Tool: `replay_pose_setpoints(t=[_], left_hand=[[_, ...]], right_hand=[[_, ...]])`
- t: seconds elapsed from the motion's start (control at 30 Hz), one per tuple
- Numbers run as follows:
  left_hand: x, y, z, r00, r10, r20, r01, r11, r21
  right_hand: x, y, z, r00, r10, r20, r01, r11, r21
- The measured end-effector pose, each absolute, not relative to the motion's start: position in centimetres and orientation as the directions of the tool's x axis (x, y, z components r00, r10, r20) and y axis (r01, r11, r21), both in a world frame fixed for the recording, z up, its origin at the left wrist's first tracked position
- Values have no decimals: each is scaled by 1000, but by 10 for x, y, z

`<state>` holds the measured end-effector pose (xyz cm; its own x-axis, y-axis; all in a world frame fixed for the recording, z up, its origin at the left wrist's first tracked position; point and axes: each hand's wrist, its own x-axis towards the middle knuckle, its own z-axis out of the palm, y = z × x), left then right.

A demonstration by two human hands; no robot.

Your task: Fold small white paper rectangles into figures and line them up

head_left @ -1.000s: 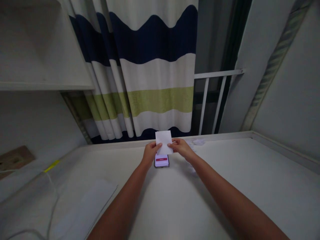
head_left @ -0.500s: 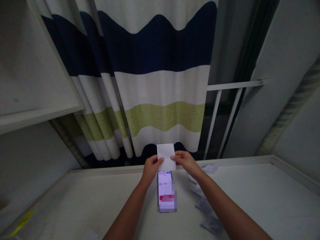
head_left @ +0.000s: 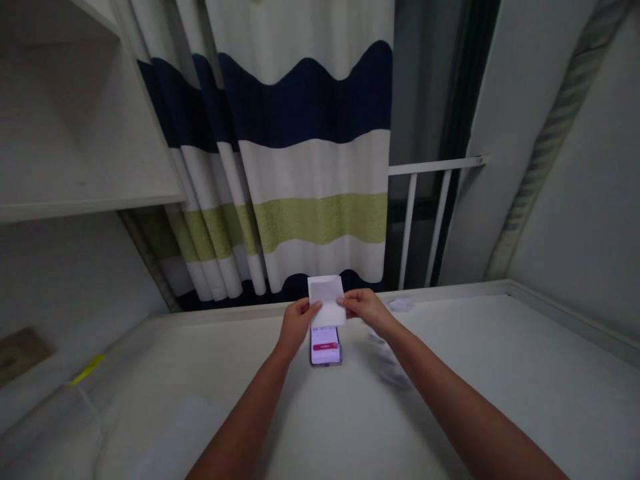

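Between my two hands a small white sheet of paper [head_left: 327, 297] is held up above the table. My left hand [head_left: 299, 321] pinches its left edge, thumb on the near face. On the opposite edge, my right hand [head_left: 367, 308] grips the paper the same way. Beneath it a phone [head_left: 325, 357] with a lit screen and a red bar lies on the white table [head_left: 320, 427]; the paper hides the phone's upper part. Several crumpled or folded white papers [head_left: 395, 375] lie beside my right forearm, which partly covers them.
A striped curtain [head_left: 315, 163] hangs behind the table's raised back edge. White rails [head_left: 409, 227] stand to its right. At the left are a shelf [head_left: 90, 203], a yellow tag [head_left: 87, 369] on a cable, and a faint white sheet [head_left: 183, 433] on the tabletop.
The camera view has shifted, so more of the table shows. The paper now covers the phone's upper part, which showed before. Both hands keep their hold on the paper.
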<state>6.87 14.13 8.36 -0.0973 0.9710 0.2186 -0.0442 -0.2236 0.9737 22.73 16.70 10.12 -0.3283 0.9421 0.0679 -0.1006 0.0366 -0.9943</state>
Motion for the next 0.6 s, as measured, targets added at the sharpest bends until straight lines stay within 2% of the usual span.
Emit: replay_pose_setpoints(t=[0.13, 0.27, 0.6], left_hand=[[70, 105, 84, -88, 955, 283, -5, -285, 959], [70, 73, 81, -76, 939, 337, 10, -337, 941], [78, 13, 58, -52, 939, 341, -16, -342, 939]], right_hand=[[231, 127, 104, -362, 931, 45, -79, 17, -997], [234, 89, 105, -367, 927, 79, -73, 56, -996], [238, 25, 80, -328, 942, 73, -37, 64, -997]])
